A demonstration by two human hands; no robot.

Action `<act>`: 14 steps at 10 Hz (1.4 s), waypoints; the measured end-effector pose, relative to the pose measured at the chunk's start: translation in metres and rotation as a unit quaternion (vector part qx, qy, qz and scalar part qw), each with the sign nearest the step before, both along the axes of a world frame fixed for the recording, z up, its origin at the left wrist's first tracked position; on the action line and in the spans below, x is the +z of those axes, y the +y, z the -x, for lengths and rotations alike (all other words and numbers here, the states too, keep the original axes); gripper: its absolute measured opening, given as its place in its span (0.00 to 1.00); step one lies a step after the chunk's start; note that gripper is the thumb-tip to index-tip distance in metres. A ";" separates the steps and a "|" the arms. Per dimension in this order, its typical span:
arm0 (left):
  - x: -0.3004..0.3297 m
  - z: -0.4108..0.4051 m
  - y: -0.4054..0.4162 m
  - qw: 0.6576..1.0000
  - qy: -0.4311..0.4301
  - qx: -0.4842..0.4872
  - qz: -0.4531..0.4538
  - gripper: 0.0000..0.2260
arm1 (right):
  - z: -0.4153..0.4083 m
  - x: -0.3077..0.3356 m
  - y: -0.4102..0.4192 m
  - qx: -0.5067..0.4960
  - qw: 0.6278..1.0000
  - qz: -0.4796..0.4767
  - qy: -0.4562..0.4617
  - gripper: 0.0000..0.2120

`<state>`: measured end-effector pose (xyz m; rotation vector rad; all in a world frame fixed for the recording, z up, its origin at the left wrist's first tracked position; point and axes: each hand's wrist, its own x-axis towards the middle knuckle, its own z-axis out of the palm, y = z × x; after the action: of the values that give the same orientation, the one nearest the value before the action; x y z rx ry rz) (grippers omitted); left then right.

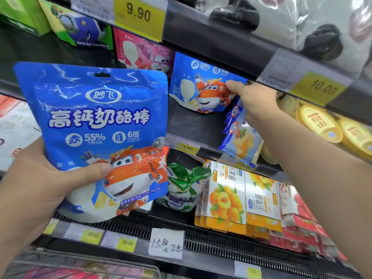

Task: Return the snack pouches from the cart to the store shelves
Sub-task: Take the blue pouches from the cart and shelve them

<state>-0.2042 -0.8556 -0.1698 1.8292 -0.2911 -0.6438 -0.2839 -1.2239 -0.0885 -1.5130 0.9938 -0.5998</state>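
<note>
My left hand (36, 184) grips a blue snack pouch (100, 125) with an orange cartoon plane, held upright in front of the shelves. A second, matching blue pouch (199, 85) stands on the middle shelf (193, 125). My right hand (255, 101) reaches in to that pouch's right edge, thumb on its front and fingers behind. The cart's wire rim (80, 260) shows at the bottom left.
Pink (145, 51) and green (80, 27) pouches stand further left on the shelf. Blue cheese packs (241, 137) lean under my right wrist, with yellow tubs (322, 123) to the right. Fruit boxes (227, 196) and a green bag (183, 188) fill the lower shelf.
</note>
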 end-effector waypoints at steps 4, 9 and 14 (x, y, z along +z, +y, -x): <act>0.068 -0.011 -0.118 0.982 -0.078 -0.063 0.162 0.30 | 0.043 -0.002 0.095 0.233 0.969 -0.004 -0.083 0.23; 0.034 -0.029 -0.194 0.986 -0.127 -0.097 0.052 0.36 | 0.037 -0.013 0.017 0.167 0.981 0.025 -0.093 0.18; 0.043 -0.020 -0.181 0.985 -0.143 -0.091 -0.025 0.37 | 0.042 -0.013 0.025 0.184 0.980 0.008 -0.071 0.20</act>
<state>-0.1841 -1.0361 -0.1268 1.9583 -0.6447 -0.5142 -0.3255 -1.1986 -0.1011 -1.5942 0.5806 -0.4431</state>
